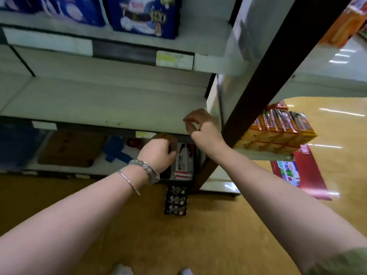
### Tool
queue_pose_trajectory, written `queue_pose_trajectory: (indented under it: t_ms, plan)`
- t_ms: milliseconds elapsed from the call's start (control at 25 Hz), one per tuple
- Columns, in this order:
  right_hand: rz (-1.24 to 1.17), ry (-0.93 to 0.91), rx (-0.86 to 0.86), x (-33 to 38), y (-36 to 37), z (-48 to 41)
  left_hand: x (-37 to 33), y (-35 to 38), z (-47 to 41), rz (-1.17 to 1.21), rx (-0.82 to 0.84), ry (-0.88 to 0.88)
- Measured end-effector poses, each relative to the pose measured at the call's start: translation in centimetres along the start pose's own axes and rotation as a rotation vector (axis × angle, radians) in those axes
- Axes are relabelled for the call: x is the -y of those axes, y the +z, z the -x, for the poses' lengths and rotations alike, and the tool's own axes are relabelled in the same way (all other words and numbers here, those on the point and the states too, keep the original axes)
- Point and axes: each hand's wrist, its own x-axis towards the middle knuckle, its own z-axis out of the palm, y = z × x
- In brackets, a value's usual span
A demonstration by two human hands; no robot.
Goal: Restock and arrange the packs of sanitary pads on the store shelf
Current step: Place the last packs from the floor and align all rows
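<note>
- While the left hand (158, 153) reaches under the bare middle shelf (99, 104) toward a white-and-red pack (183, 165) below it, we cannot tell if its fingers grip.
- Right hand (200, 128): fingers curled narrow, nothing visibly held.
- We advise gripping both sides and lifting clear of the shelf lip.
- Blue packs (143, 16) above: glossy film, boxy, likely squashy.
</note>
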Motion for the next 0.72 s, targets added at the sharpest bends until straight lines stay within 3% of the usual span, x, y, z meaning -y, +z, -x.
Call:
queue_pose_trajectory:
  t_ms: [280, 480, 720]
  plan:
    - [0.007, -0.057, 0.185, -7.4, 5.7, 2.6, 3.0, 8.3, -1.5, 0.066, 0.048, -0.097]
    - [-0.001, 0.038, 0.256, -14.5, 13.5, 4.5, 8.6, 15.3, -3.9, 0.094, 0.005, -0.081]
    - [0.058, 0.175, 0.404, -25.7, 25.3, 8.9, 17.1, 27.4, -5.8, 0.103, 0.075, -0.119]
